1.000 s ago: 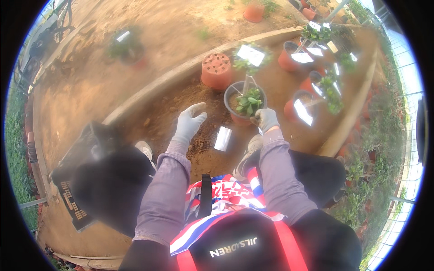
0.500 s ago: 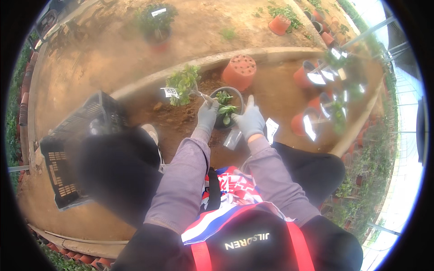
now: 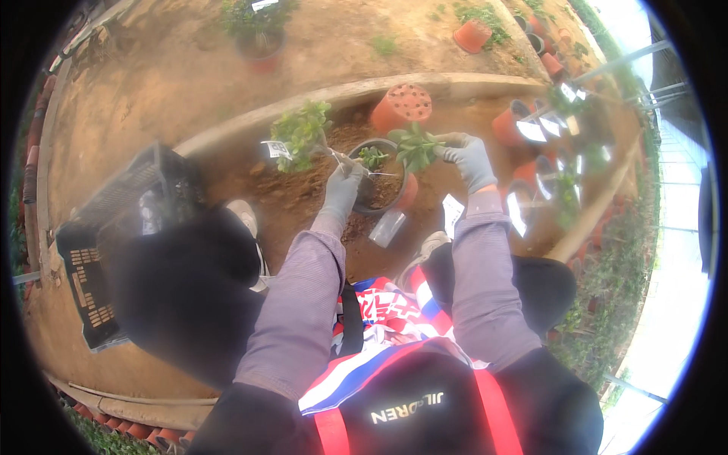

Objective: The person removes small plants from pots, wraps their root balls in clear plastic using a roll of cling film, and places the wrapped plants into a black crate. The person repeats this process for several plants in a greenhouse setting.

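A round plant pot with a dark inside and some soil stands on the ground before me. My left hand, in a grey glove, is closed at the pot's left rim around the thin stem of a leafy plant. That plant leans out to the left and bears a white tag. A smaller green shoot shows inside the pot. Above the pot's right side, my gloved right hand pinches a leafy cutting by its lower end.
An upturned orange pot with holes stands just beyond. A clear plastic packet lies in front, a white label to its right. Tagged pots stand at right. A black crate is at left; a low kerb runs behind.
My right hand has risen out of the pot to the right, carrying the leafy cutting. My left hand stays at the rim with the stem. More of the pot's soil shows.
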`<state>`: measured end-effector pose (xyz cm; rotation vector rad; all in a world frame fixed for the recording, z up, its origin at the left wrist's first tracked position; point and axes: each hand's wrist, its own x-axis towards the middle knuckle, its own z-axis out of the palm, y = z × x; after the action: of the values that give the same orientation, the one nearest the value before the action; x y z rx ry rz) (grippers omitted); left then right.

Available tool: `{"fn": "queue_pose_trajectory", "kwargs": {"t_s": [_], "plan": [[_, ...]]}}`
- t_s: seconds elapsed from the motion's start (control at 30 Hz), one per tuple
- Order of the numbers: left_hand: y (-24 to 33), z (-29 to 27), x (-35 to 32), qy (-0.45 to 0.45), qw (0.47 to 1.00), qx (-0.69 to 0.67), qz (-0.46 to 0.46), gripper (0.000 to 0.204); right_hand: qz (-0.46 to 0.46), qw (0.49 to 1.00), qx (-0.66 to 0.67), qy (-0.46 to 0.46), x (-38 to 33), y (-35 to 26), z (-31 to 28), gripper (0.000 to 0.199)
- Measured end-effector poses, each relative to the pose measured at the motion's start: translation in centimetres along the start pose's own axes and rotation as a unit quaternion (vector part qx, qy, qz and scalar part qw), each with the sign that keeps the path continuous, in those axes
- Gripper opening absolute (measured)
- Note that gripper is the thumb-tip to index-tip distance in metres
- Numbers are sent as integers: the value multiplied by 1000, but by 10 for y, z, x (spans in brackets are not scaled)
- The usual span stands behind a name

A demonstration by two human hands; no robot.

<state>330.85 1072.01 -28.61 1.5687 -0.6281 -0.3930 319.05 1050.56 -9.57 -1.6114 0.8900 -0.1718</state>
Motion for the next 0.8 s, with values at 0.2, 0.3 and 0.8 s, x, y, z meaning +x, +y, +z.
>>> {"fn": "queue_pose_trajectory", "kwargs": {"t_s": [0.2, 0.3, 0.8], "plan": [[39, -7, 2, 6, 941, -178, -288, 28, 145, 906, 375, 129, 57, 204, -63, 26], [56, -10, 4, 3, 941, -186, -284, 27, 31, 973, 189, 126, 58, 271, -59, 26], [-3, 4, -3, 8, 992, -115, -49, 31, -177, 738, -651, 38, 38, 12, 118, 19]]}}
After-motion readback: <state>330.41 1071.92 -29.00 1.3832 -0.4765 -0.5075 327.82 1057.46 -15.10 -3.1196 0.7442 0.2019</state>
